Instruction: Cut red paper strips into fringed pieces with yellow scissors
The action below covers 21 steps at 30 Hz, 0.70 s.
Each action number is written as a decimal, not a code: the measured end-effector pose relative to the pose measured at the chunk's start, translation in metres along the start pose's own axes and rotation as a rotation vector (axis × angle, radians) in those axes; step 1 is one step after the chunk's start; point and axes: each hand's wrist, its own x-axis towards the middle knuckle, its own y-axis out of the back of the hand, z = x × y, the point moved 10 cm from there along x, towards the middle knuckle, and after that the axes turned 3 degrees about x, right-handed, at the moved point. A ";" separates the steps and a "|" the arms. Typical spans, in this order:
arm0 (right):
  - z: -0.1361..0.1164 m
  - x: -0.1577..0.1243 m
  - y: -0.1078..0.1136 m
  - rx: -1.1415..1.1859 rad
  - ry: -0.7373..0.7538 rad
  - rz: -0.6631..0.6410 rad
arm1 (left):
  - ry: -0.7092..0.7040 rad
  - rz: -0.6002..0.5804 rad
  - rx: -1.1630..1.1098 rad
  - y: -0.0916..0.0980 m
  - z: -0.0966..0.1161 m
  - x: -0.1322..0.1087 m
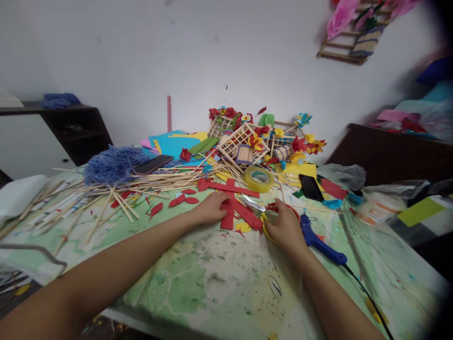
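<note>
The red paper strips [236,211] lie in a loose cross between the hands, touched by the left hand [208,208], whose fingers rest almost flat and close together on their left end. The right hand [286,227] is curled narrowly around the yellow handles of the scissors [253,203], whose long axis slants up and left, so the blades point away from that hand with their tips just beside the paper. How far the blades are parted is hard to tell, and a blue glue gun [314,240] lies just right of the right hand
</note>
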 end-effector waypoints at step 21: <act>-0.140 -0.033 0.013 -0.128 0.746 0.160 | -0.013 0.139 -0.776 0.021 0.020 -0.012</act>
